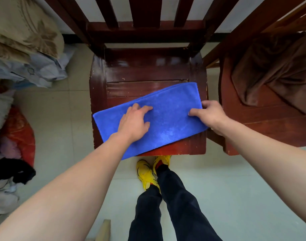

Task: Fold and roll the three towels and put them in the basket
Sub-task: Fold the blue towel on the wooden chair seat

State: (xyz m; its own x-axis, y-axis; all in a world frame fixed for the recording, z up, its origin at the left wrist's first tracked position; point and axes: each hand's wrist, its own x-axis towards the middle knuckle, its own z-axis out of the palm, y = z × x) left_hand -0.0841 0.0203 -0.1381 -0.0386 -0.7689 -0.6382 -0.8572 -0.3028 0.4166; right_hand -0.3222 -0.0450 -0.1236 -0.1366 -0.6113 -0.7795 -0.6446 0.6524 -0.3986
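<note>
A blue towel (167, 112), folded into a long strip, lies slanted across the seat of a dark red wooden chair (148, 73). Its near left corner hangs over the seat's front edge. My left hand (134, 122) rests palm down on the towel's left half, fingers spread. My right hand (209, 113) holds the towel's right end, thumb behind the edge and fingers on top. A brown towel (277, 70) lies crumpled on a second chair at the right. No basket is in view.
The second wooden chair (270, 129) stands close on the right. Piled bedding and clothes (23, 54) fill the left side, with a red cloth (18, 134) and a black garment (11, 171) on the floor. My legs and yellow shoes (148, 171) stand before the chair.
</note>
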